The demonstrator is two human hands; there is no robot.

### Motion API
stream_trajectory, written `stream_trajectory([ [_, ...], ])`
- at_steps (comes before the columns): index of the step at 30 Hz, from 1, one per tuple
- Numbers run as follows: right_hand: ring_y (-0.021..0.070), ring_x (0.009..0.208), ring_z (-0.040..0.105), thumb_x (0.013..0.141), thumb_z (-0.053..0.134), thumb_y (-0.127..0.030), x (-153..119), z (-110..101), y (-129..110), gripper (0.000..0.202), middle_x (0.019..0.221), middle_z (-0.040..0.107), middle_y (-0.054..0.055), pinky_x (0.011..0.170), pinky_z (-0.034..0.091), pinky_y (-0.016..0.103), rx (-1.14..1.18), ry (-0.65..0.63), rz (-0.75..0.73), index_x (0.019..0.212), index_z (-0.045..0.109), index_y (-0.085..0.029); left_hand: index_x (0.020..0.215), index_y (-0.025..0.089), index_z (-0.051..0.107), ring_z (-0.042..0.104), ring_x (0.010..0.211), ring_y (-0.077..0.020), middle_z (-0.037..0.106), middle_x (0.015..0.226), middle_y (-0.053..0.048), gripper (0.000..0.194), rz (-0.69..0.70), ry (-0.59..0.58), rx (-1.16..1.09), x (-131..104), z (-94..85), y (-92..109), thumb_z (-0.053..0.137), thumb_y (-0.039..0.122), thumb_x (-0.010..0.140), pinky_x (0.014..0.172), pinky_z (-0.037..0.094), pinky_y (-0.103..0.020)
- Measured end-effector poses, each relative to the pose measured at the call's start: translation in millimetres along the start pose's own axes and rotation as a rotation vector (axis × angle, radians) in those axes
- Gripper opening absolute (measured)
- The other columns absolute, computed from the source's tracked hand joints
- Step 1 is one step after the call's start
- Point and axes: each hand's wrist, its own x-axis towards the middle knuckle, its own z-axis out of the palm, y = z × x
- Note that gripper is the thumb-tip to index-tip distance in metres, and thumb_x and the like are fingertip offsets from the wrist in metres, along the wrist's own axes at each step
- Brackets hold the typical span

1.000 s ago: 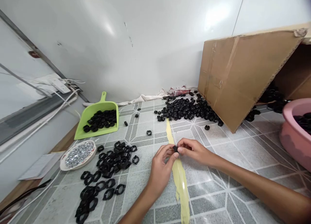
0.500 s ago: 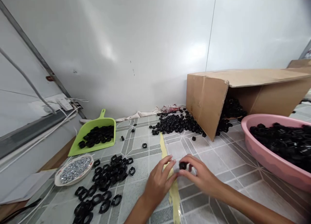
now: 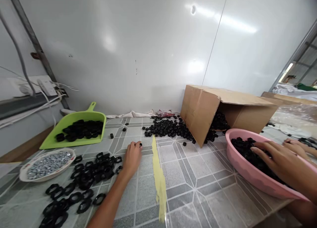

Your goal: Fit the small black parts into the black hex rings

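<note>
Left hand touching small black ring, right hand over pink basin

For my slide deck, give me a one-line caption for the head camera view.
Left hand touches a small black plastic ring on the tiled table; right hand reaches into the pink plastic basin of black parts.

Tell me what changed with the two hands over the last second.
The hands, which met over the yellow tape strip around one small black part, have split. The left hand moved left to a loose black ring; the right hand went right into the pink basin. The green dustpan and cardboard box stayed put.
</note>
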Motion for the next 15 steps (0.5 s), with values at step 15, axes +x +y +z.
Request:
stream_trajectory([
  [15, 0.0256, 0.089, 0.066, 0.086, 0.056, -0.005, 122.8, 227.6, -143.1, 0.021, 0.11, 0.064, 0.015, 0.076, 0.05, 0.036, 0.294, -0.654, 0.137, 0.102, 0.065, -0.016, 0.101, 0.022, 0.06, 0.06, 0.066, -0.0157, 0.066, 0.079, 0.001, 0.034, -0.054, 0.095, -0.58, -16.2, 4.8, 29.4, 0.064, 0.052, 0.085, 0.065, 0.046, -0.025],
])
